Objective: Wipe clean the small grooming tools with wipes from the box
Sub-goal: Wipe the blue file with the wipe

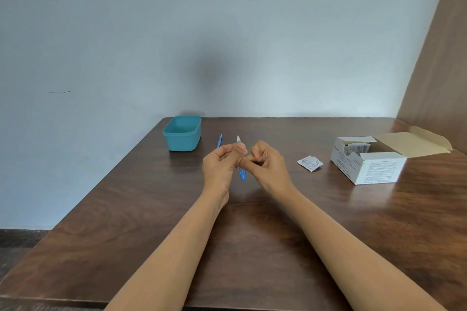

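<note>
Blue-handled tool (242,172) is pinched in the grip of the left hand (220,164); the right hand (266,162) curls beside it, contents unclear.

Mid-table (252,235), the left hand (219,164) pinches a blue-handled tool (242,174) upright, its metal tip at 12 o'clock. The right hand (265,161) is just beside it, fingers curled, thumb at the handle; whether it grips anything is unclear. From the hands, a second blue tool (219,141) lies at 11 o'clock, a teal tub (182,134) at 10, and a torn packet (310,163) and an open box (366,166) at 3.
</note>
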